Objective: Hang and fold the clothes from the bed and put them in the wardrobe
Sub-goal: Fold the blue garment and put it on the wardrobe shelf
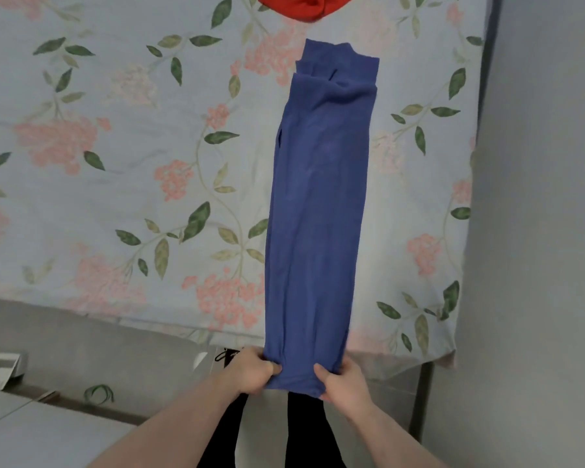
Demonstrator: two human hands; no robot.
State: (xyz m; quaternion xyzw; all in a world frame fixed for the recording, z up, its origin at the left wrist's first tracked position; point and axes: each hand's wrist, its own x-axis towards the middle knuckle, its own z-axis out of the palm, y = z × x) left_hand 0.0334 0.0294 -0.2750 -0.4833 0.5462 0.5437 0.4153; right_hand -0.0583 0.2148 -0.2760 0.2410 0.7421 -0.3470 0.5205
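Blue garment point(318, 211), folded into a long strip, lies lengthwise on the bed point(115, 163).

Left hand point(252, 371) and right hand point(343, 380) pinch its near corners; carry that end evenly to the far cuffs, edges matched. A red garment point(304, 6) waits beyond.

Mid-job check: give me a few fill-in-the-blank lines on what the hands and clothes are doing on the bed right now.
1. The blue garment lies folded into a long, narrow ____ on the floral bedsheet.
2. The left hand and the right hand both grip the garment's ____ end.
3. Beyond the blue garment's far end lies a ____ garment.

Missing words: strip; near; red
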